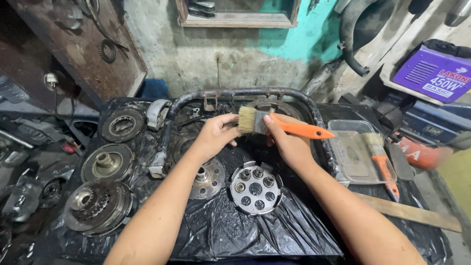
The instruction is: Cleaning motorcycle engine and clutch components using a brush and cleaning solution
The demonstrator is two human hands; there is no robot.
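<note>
Black plastic sheet (pixel 221 230) covers the bench. Bent steel tube frame (pixel 245 93) arcs across at 12 o'clock. Clear tray (pixel 343 147) at 3 o'clock with a second brush (pixel 382 162) resting in it. Clutch drums: (pixel 98 203) at 8 o'clock, (pixel 108 162) and (pixel 122 123) at 9–10. Clutch pressure plate with springs (pixel 256 188) at centre.

Right hand (pixel 289 145) fingers curled around the orange-handled paintbrush (pixel 274 125), thumb on the ferrule. Left hand (pixel 216 135) fingers curled closed just left of the bristles; what they pinch cannot be told.
</note>
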